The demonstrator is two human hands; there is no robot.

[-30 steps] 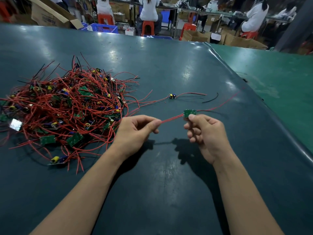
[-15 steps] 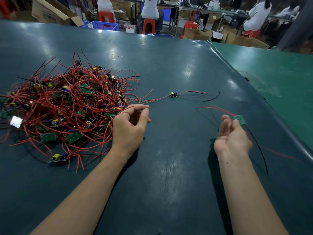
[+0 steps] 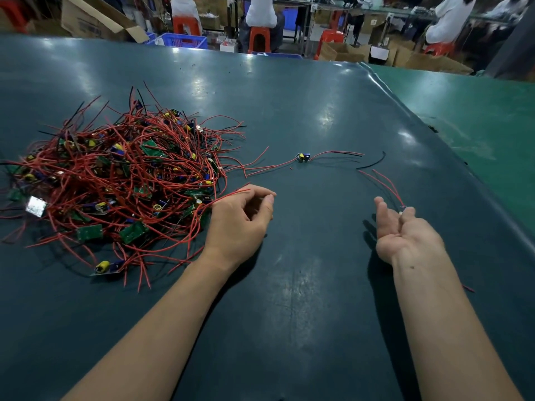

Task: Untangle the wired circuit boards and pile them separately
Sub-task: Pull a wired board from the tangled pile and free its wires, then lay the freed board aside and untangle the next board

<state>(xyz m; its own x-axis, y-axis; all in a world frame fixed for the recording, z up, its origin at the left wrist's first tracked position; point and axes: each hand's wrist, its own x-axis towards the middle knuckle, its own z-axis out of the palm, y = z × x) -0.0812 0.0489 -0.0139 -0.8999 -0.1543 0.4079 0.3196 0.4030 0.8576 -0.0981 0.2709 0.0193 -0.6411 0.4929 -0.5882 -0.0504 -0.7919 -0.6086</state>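
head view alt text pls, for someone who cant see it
A person's two bare arms reach over a dark green table, the left hand loosely curled beside a big tangle of red-wired circuit boards. The right hand lies palm up by a freed board's red wires; another single board lies farther away.

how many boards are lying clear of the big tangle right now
2. One board lies alone on the table, right of the tangle. A second sits at the right hand fingertips, mostly hidden, its red wires trailing away.
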